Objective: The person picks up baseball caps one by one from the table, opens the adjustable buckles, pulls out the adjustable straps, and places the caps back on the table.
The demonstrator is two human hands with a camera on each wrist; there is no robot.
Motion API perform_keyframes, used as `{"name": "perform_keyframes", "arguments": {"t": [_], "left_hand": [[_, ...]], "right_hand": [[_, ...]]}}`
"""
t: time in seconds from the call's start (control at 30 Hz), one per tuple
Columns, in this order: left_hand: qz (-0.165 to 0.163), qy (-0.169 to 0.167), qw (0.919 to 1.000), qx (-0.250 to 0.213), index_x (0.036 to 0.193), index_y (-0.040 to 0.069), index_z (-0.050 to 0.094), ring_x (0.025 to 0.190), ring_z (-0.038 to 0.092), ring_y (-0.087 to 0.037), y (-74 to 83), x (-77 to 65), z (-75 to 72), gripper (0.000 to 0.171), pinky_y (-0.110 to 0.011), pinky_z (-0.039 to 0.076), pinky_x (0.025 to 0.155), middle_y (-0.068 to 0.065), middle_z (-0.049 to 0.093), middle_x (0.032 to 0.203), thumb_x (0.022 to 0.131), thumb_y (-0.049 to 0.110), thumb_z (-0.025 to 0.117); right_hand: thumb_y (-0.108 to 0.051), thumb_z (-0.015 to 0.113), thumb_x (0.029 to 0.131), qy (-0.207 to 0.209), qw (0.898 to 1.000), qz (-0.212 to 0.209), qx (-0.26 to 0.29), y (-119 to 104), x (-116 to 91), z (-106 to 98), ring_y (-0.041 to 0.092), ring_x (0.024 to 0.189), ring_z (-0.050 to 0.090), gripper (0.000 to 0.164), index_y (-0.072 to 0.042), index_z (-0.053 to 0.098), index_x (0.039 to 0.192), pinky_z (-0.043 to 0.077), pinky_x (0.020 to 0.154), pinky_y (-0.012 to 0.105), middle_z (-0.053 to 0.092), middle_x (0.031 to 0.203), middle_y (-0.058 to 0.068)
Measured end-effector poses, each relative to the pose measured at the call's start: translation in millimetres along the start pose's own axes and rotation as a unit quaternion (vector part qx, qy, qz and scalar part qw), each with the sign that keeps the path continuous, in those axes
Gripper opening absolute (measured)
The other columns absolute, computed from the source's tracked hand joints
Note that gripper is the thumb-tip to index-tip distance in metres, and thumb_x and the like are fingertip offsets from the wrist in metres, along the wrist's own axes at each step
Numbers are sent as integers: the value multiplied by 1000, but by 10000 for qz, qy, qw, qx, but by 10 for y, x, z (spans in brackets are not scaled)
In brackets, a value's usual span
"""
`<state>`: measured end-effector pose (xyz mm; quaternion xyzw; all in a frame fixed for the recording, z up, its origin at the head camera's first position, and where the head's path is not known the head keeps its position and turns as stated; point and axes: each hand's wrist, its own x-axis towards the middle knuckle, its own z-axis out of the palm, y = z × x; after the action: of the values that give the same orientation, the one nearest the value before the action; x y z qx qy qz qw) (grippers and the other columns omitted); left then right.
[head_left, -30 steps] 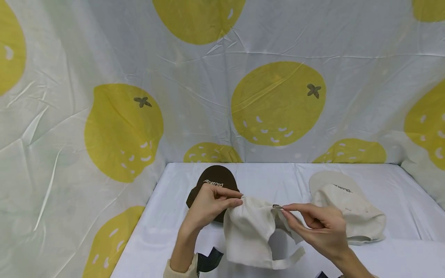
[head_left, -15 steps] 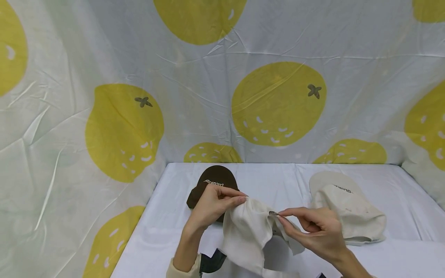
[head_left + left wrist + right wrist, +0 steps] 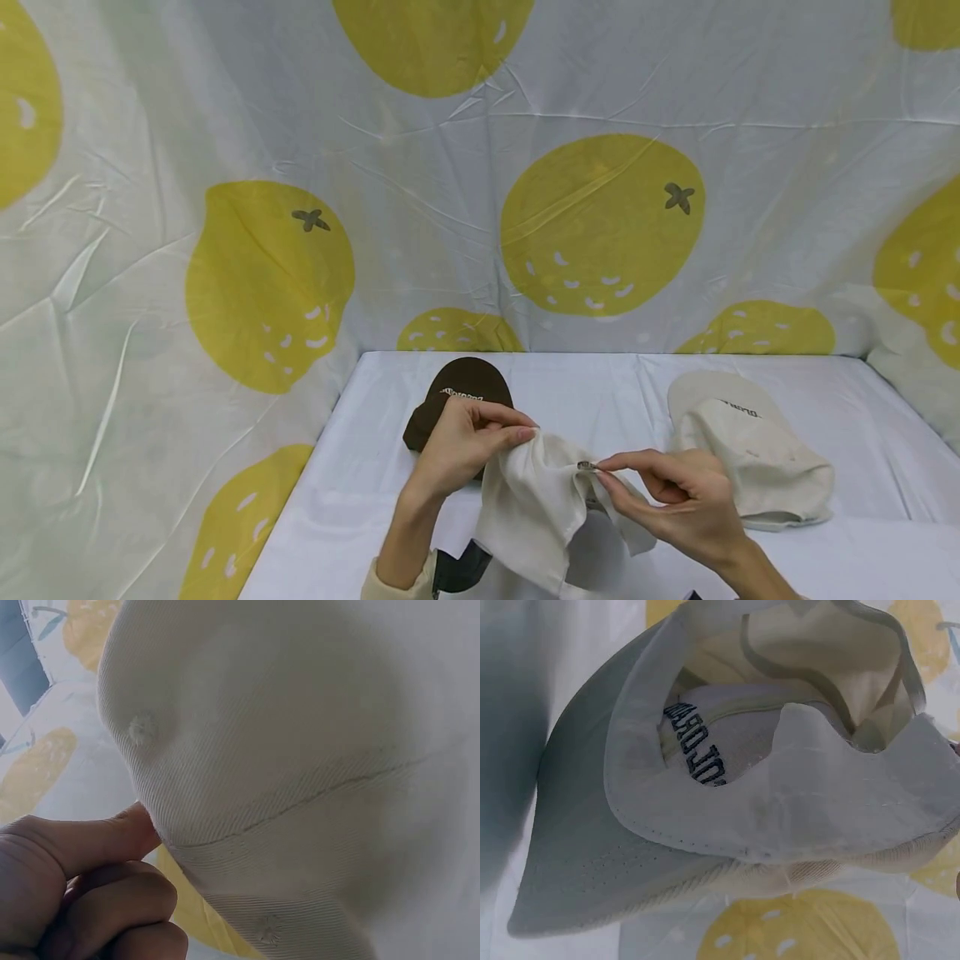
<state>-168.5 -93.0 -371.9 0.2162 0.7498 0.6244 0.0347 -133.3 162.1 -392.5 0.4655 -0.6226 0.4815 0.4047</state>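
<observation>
A cream baseball cap (image 3: 525, 508) hangs between both hands above the white table. My left hand (image 3: 465, 446) pinches its crown from the left with thumb and forefinger. On the other side, my right hand (image 3: 678, 492) pinches a fold where dark lettering (image 3: 586, 465) shows. The left wrist view has the crown's ribbed cloth (image 3: 262, 750) close up, with a seam and stitched eyelets, and the left thumb (image 3: 112, 836) at its edge. Seen from below in the right wrist view, the cap has its brim (image 3: 607, 840) to the left and its inside turned to the camera.
A dark brown cap (image 3: 468, 383) with pale lettering stands behind the left hand, partly covered by it. Right of the right hand lies another cream cap (image 3: 757, 462). Beyond the table (image 3: 585, 383) hangs a lemon-print cloth (image 3: 420, 225).
The held cap has tipped, its back strap swinging down toward the frame's lower edge. My right hand has moved slightly left and down, the left slightly right. Both keep their pinch.
</observation>
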Motion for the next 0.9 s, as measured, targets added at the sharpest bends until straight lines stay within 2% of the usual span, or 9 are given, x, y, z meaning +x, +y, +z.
{"name": "perform_keyframes", "arguments": {"t": [0.2, 0.3, 0.47, 0.6, 0.77, 0.9], "left_hand": [[369, 189, 9990, 161, 92, 2, 83, 56, 45, 1, 22, -11, 61, 7, -13, 39, 55, -16, 79, 87, 88, 7, 81], [600, 255, 9977, 205, 92, 3, 83, 62, 53, 0, 32, -18, 94, 6, -13, 45, 60, -15, 79, 87, 88, 7, 81], [857, 295, 9954, 313, 92, 3, 83, 70, 63, -2, 28, -12, 148, 5, -15, 51, 66, -14, 80, 87, 87, 6, 81], [992, 286, 9936, 458, 91, 5, 83, 73, 64, -2, 22, -2, 187, 4, -15, 51, 66, -11, 80, 86, 87, 5, 81], [1297, 177, 9897, 572, 91, 5, 83, 75, 67, -2, 2, 13, 226, 4, -17, 54, 68, -9, 80, 85, 88, 5, 81], [1567, 134, 9851, 691, 91, 5, 83, 75, 69, -3, -5, 18, 244, 4, -17, 55, 67, -8, 80, 86, 89, 4, 80]], "right_hand": [[-8, 79, 90, -316, 9989, -38, 342, -3, 15, -10, -1, 52, 18, 7, -1, 77, 91, 17, 45, 6, 27, 54, -7], [-5, 81, 88, -497, 9964, 222, 647, 9, -18, -28, 0, 52, 18, 10, -2, 77, 96, 17, 44, 6, 26, 55, -6], [7, 81, 82, -648, 9894, 712, 1084, 29, -91, -47, 0, 49, 19, 24, -3, 77, 104, 20, 41, 7, 26, 53, -6], [15, 80, 77, -644, 9875, 1095, 935, 39, -150, -37, 0, 47, 18, 33, -1, 78, 106, 20, 40, 7, 27, 52, -7], [20, 81, 70, -456, 9868, 1498, 401, 73, -198, -6, 1, 47, 18, 42, 2, 79, 107, 19, 40, 9, 28, 51, -7], [23, 80, 69, -304, 9835, 1764, 265, 96, -225, 15, 2, 47, 21, 43, 2, 80, 107, 22, 41, 9, 32, 50, -8]]}}
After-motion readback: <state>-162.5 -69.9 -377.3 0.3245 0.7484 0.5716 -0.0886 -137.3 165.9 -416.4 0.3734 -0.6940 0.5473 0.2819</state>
